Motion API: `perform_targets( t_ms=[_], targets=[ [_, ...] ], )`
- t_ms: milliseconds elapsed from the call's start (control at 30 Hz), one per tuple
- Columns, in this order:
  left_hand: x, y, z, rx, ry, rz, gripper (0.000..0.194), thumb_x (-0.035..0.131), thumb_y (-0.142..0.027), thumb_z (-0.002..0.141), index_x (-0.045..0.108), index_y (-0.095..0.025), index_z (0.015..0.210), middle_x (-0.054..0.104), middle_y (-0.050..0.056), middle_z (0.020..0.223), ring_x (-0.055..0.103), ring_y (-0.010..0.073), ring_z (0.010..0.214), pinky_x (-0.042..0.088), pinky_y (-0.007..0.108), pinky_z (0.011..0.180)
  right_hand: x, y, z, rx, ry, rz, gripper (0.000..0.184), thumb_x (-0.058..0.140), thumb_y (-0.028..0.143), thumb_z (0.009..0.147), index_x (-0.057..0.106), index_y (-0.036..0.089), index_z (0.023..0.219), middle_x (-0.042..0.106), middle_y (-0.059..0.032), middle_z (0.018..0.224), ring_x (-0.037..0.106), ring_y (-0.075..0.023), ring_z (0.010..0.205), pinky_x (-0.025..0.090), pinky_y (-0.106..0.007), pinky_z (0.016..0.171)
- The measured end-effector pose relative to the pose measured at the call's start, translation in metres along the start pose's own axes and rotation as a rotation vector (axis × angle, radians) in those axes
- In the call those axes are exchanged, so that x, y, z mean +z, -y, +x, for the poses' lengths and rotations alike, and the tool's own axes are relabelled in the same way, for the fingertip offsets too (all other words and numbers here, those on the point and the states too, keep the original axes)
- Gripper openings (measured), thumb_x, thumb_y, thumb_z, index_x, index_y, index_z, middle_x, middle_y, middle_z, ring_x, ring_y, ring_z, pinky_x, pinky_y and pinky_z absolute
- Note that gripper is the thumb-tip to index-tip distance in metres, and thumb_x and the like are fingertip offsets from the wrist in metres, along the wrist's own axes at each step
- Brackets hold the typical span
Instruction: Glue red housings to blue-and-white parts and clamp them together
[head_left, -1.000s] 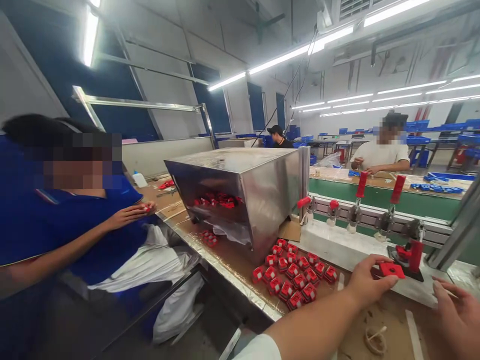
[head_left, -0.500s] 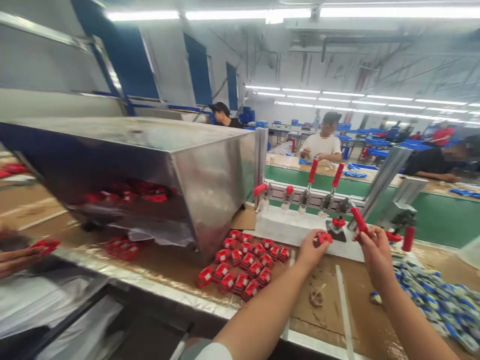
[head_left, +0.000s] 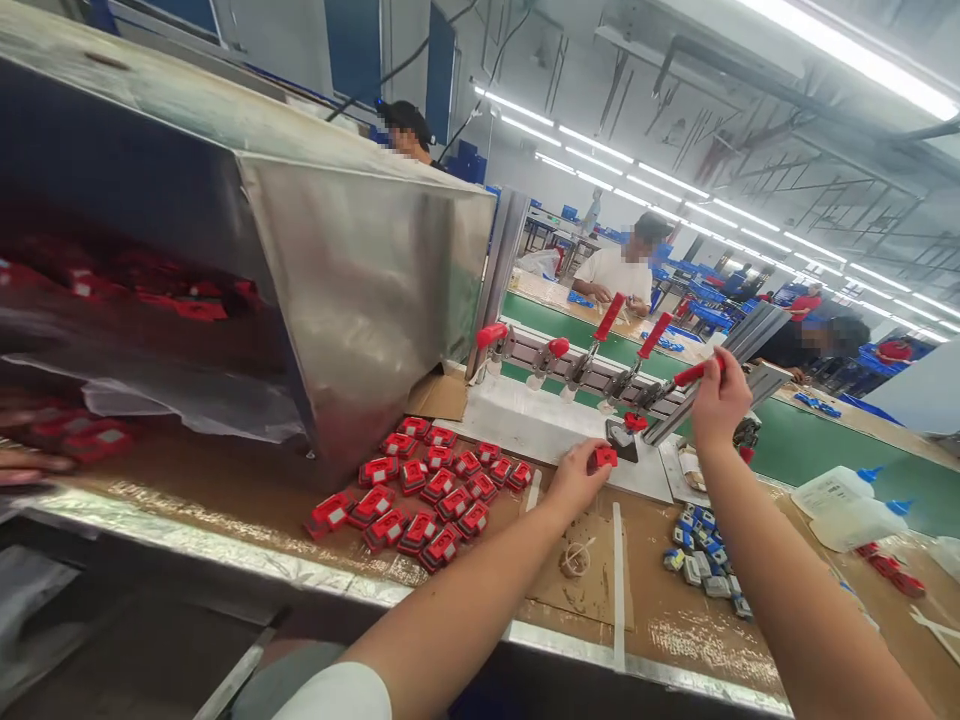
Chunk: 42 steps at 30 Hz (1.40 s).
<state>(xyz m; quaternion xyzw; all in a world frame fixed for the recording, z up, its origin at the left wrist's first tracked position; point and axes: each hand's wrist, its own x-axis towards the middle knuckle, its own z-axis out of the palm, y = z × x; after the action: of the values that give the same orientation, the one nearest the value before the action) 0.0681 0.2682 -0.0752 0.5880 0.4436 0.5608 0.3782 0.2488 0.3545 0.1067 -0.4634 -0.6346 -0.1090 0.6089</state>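
My left hand (head_left: pixel 576 480) is closed around a small red plastic part (head_left: pixel 606 456), just in front of the clamp fixture. With my right hand (head_left: pixel 720 395) I grip the red handle of a toggle clamp (head_left: pixel 691 374) at the right end of a row of clamps. Below that clamp another red piece (head_left: pixel 636 422) sits on a dark holder (head_left: pixel 621 440) on the white base plate (head_left: pixel 517 415). Many red plastic parts (head_left: pixel 439 487) lie grouped on the cardboard-covered bench, left of my left forearm.
A large sheet-metal hopper (head_left: pixel 360 290) stands at left. Blue-and-white parts (head_left: pixel 705 560) lie by my right forearm, with squeeze bottles (head_left: pixel 855 508) beyond. A ring-shaped coil (head_left: pixel 576 558) rests on cardboard. Co-workers sit across the green-sided bench (head_left: pixel 810 450); a person's hand (head_left: pixel 30 465) shows far left.
The clamp handle in my right hand has swung up from slanting downward to nearly level. My left hand still holds the red part. The view has tilted and shifted.
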Motion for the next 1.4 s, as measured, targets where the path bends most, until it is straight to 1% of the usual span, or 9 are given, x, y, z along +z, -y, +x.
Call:
perform_targets(
  t_ms=[200,400,533,767,867,1033,1100,1233,1400],
  targets=[
    [0.0,0.002,0.0,0.011,-0.008,0.003,0.036,0.062,-0.023,0.086,0.066,-0.026,0.121,0.068,0.005,0.111,0.063,0.0197,0.099,0.053,0.031,0.09,0.026,-0.006,0.067,0.219,0.265,0.17,0.063,0.059,0.065,0.089,0.07,0.009,0.114,0.053,0.0013,0.059,0.046,-0.0166,0.051,0.04,-0.031,0.055],
    [0.001,0.005,0.004,0.014,-0.037,0.025,0.037,0.064,-0.027,0.086,0.066,-0.024,0.123,0.069,0.005,0.109,0.063,0.0213,0.098,0.052,0.033,0.091,0.016,-0.034,-0.055,0.29,-0.146,0.079,0.049,0.062,0.06,0.086,0.058,0.017,0.11,0.062,-0.0059,0.094,0.058,-0.0207,0.081,0.049,-0.034,0.076],
    [-0.001,0.005,0.008,0.008,-0.056,0.0,0.037,0.064,-0.031,0.087,0.065,-0.024,0.124,0.071,0.005,0.11,0.064,0.0217,0.099,0.052,0.034,0.092,0.03,-0.059,-0.126,0.475,0.14,-0.069,0.059,0.071,0.07,0.07,0.049,0.022,0.098,0.059,-0.0045,0.092,0.055,-0.0216,0.077,0.049,-0.033,0.071],
    [-0.007,0.003,0.009,-0.047,-0.06,-0.062,0.041,0.065,-0.034,0.086,0.062,-0.024,0.125,0.073,0.002,0.103,0.066,0.0187,0.088,0.053,0.031,0.085,0.046,-0.054,-0.123,0.51,0.322,-0.045,0.057,0.068,0.067,0.069,0.04,0.025,0.097,0.061,-0.0035,0.088,0.061,-0.0247,0.079,0.049,-0.035,0.072],
    [-0.009,0.0,0.009,-0.057,-0.027,-0.027,0.042,0.069,-0.031,0.082,0.063,-0.024,0.123,0.073,0.002,0.101,0.066,0.0179,0.084,0.053,0.029,0.082,0.023,-0.051,-0.133,0.502,0.434,-0.024,0.054,0.072,0.061,0.067,0.044,0.025,0.096,0.064,-0.0016,0.081,0.064,-0.0258,0.076,0.049,-0.035,0.07],
    [0.001,-0.011,0.034,-0.027,0.05,0.092,0.041,0.071,-0.034,0.083,0.064,-0.026,0.123,0.074,0.001,0.105,0.067,0.0179,0.083,0.053,0.028,0.08,-0.036,-0.039,-0.174,0.297,0.99,-0.101,0.033,0.064,0.048,0.082,0.048,0.025,0.1,0.063,0.0025,0.071,0.062,-0.0238,0.066,0.044,-0.033,0.064],
    [0.011,-0.015,0.05,0.007,0.093,0.183,0.041,0.072,-0.032,0.083,0.065,-0.026,0.123,0.074,0.001,0.107,0.068,0.019,0.09,0.052,0.028,0.083,-0.053,-0.033,-0.181,0.208,1.061,-0.151,0.03,0.062,0.046,0.084,0.051,0.025,0.101,0.066,-0.0001,0.077,0.063,-0.0246,0.07,0.045,-0.034,0.066],
    [0.033,-0.015,0.077,0.021,0.144,0.308,0.041,0.075,-0.027,0.08,0.068,-0.025,0.121,0.074,0.003,0.107,0.068,0.0224,0.097,0.052,0.031,0.088,-0.062,-0.028,-0.144,0.18,0.887,-0.137,0.046,0.066,0.059,0.082,0.057,0.023,0.11,0.07,-0.0082,0.104,0.065,-0.0268,0.085,0.048,-0.039,0.076],
    [0.042,-0.008,0.085,0.055,0.159,0.384,0.043,0.075,-0.023,0.081,0.068,-0.025,0.123,0.073,0.005,0.117,0.066,0.0256,0.108,0.049,0.035,0.097,-0.037,-0.026,-0.034,0.275,0.439,0.159,0.056,0.065,0.066,0.078,0.064,0.018,0.107,0.071,-0.0112,0.109,0.06,-0.0191,0.067,0.051,-0.037,0.07]
  ],
)
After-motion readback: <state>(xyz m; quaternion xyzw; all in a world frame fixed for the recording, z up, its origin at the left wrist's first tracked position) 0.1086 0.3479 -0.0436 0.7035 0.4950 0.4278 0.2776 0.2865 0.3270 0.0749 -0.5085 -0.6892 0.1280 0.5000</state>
